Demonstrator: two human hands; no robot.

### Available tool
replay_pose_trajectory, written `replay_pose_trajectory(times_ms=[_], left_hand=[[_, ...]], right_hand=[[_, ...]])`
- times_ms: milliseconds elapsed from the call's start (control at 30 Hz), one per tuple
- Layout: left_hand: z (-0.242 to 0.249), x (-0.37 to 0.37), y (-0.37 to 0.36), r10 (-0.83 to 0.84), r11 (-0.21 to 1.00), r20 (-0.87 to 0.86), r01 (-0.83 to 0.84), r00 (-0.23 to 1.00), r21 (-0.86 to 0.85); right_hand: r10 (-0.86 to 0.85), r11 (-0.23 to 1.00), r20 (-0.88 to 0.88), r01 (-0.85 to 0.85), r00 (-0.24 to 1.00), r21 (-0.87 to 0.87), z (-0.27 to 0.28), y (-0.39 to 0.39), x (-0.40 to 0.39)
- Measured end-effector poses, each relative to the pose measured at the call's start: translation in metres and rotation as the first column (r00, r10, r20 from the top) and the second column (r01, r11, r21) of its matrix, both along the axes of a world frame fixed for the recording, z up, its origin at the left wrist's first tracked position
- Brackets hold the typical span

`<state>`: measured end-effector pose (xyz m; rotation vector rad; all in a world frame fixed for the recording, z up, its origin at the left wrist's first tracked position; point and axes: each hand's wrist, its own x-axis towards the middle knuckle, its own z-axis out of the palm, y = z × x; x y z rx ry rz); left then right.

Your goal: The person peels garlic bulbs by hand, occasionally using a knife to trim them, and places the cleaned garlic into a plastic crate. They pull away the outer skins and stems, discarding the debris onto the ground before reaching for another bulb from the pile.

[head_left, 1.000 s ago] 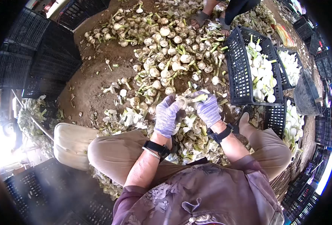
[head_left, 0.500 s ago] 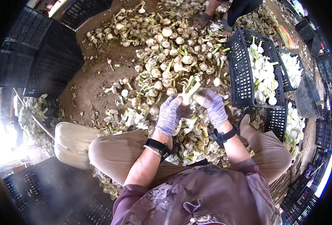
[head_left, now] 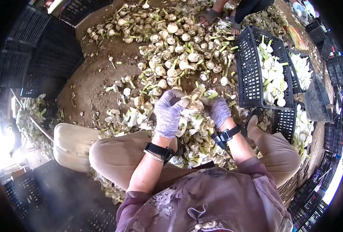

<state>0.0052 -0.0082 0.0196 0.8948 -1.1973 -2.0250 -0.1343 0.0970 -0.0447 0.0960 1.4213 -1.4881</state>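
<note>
Holding a bulb (head_left: 195, 103) between two gloved hands, low in front of the body; reckoning the clock from there, with twelve straight ahead. Gripping it from about eight o'clock with the left hand (head_left: 167, 115), fingers curled and thumb bent in against the skin. Clasping it from about four o'clock with the right hand (head_left: 220, 112), fingers bent in near a green leaf (head_left: 211, 94); cannot tell exactly how the fingertips sit, being partly hidden. Wearing a dark strap (head_left: 160, 151) on the left wrist.

Facing a heap of dirty bulbs (head_left: 179, 50), spread over bare ground (head_left: 98, 77) from ten to one o'clock. Sitting with knees out to both sides, above loose skins (head_left: 202, 145) at six. Flanked at two by a black crate (head_left: 249, 67) filled with cleaner white bulbs (head_left: 273, 79), and at three, farther out, by a bucket (head_left: 318, 101). Bordered at eight by a pale cushion (head_left: 74, 145) beside the left knee. Overlooked from between twelve and one by another person's sandalled feet (head_left: 209, 17), beyond the heap.
</note>
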Motion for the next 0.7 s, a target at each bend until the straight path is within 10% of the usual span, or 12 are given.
replay_pose_trajectory(times_ms=[100, 200, 233, 333, 533, 633, 700], left_hand=[[-0.002, 0.006, 0.002, -0.378, 0.924, -0.069, 0.38, 0.923, 0.029], [-0.037, 0.007, -0.001, -0.47, 0.319, 0.714, 0.855, 0.518, -0.41], [-0.038, 0.004, 0.0, -0.469, 0.318, 0.714, 0.854, 0.52, -0.413], [-0.035, -0.008, 0.007, -0.377, 0.893, 0.522, 0.45, 0.765, -0.014], [-0.028, -0.017, 0.005, -0.235, 0.954, 0.272, 0.167, 0.933, 0.25], [-0.048, -0.011, 0.005, -0.18, 0.966, 0.315, 0.108, 0.932, 0.233], [-0.054, -0.008, 0.001, -0.152, 0.977, 0.376, 0.08, 0.914, 0.199]], right_hand=[[-0.198, 0.969, 0.134, 0.215, 0.971, -0.12, -0.028, 0.005, -0.012], [-0.141, 0.99, 0.025, 0.141, 0.99, 0.018, -0.003, 0.008, -0.025], [-0.138, 0.99, -0.067, 0.138, 0.988, 0.004, 0.001, 0.008, -0.026], [-0.052, 0.998, -0.258, 0.061, 0.965, 0.027, 0.032, 0.004, -0.018], [0.054, 0.994, -0.84, -0.111, 0.539, -0.008, 0.027, -0.004, 0.008], [0.121, 0.99, -0.818, -0.124, 0.563, 0.062, 0.023, -0.002, 0.005], [-0.049, 0.998, -0.177, 0.055, 0.983, 0.031, 0.035, -0.003, -0.001]])
